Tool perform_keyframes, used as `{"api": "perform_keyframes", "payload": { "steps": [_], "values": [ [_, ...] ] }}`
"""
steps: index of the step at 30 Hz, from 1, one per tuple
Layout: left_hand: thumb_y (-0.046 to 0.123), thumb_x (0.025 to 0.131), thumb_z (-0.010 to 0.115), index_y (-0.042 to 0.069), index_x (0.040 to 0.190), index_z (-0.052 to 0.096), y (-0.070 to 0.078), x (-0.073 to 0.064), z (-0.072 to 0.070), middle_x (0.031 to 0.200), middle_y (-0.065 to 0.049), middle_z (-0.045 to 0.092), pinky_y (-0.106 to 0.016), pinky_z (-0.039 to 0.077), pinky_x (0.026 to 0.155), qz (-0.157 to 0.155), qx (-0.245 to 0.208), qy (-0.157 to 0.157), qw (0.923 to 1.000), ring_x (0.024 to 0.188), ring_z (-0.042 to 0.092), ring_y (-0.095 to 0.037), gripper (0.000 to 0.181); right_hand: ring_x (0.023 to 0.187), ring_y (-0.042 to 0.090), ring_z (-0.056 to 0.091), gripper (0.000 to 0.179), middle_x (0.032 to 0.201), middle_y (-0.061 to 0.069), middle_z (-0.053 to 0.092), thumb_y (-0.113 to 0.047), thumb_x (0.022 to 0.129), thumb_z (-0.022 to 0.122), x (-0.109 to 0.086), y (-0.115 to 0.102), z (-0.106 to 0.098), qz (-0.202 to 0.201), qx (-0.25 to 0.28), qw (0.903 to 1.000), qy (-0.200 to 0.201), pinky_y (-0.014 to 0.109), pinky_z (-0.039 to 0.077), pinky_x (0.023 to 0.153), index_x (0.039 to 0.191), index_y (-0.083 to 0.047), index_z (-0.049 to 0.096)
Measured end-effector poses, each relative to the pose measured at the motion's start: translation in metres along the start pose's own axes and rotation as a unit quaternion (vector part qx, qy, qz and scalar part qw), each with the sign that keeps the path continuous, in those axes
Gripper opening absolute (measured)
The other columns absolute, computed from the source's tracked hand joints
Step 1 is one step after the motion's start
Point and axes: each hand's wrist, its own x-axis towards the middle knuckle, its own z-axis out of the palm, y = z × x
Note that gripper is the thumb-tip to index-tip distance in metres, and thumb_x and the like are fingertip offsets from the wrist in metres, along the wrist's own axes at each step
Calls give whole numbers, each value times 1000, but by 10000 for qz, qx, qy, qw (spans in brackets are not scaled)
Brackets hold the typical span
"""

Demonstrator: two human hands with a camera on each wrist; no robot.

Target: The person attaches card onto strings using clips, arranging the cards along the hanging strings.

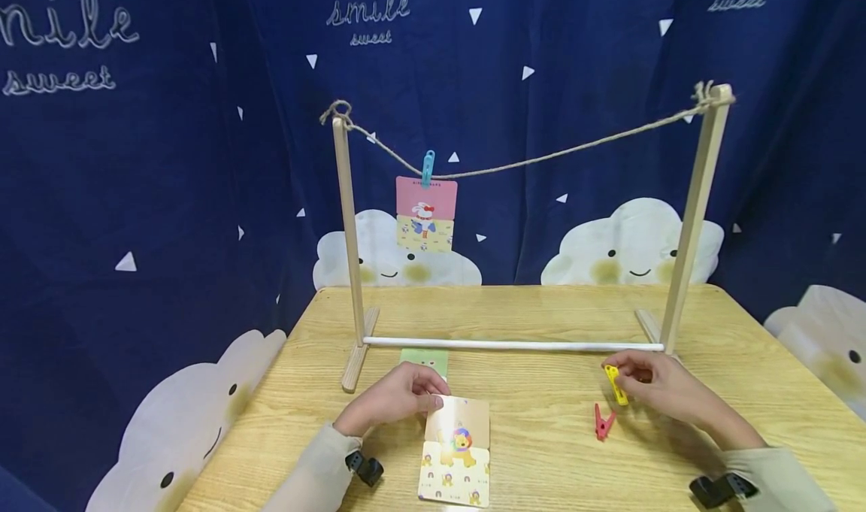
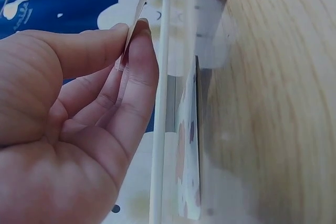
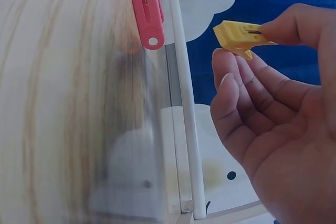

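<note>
My left hand (image 1: 399,399) pinches the top left corner of a lion card (image 1: 455,452) between thumb and fingers. In the left wrist view that card (image 2: 140,9) shows edge-on in the pinch. A yellow clothespin (image 1: 616,385) is held in my right hand (image 1: 666,392) over the right side of the table. The right wrist view shows the yellow clothespin (image 3: 241,36) between thumb and fingers. Just below it a red clothespin (image 1: 604,422) lies on the table. Behind my left hand lies a green card (image 1: 425,359), partly hidden.
A wooden frame with two posts (image 1: 697,219) and a white bottom bar (image 1: 507,344) stands across the table (image 1: 541,309). From its sagging string (image 1: 561,153) hangs a pink and yellow card (image 1: 426,215) by a blue clothespin (image 1: 428,168). A dark blue curtain (image 1: 271,83) hangs behind.
</note>
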Motion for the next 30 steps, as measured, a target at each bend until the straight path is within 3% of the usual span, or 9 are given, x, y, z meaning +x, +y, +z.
{"api": "perform_keyframes", "payload": {
  "steps": [13,30],
  "values": [
    [7,97,73,10,104,76,1,0,0,88,-4,70,-27,54,67,29,-15,47,10000,75,63,-12,9,76,3,62,24,91,3,67,-6,97,68,0,-2,0,-63,4,9999,99,23,49,63,121,-3,69],
    [9,98,71,10,106,75,5,-1,-1,90,-6,72,-39,58,73,81,-249,48,9996,77,65,-15,9,75,5,63,23,89,3,68,-6,97,68,0,-3,0,-162,162,9997,105,23,51,62,119,-1,68]
  ]
}}
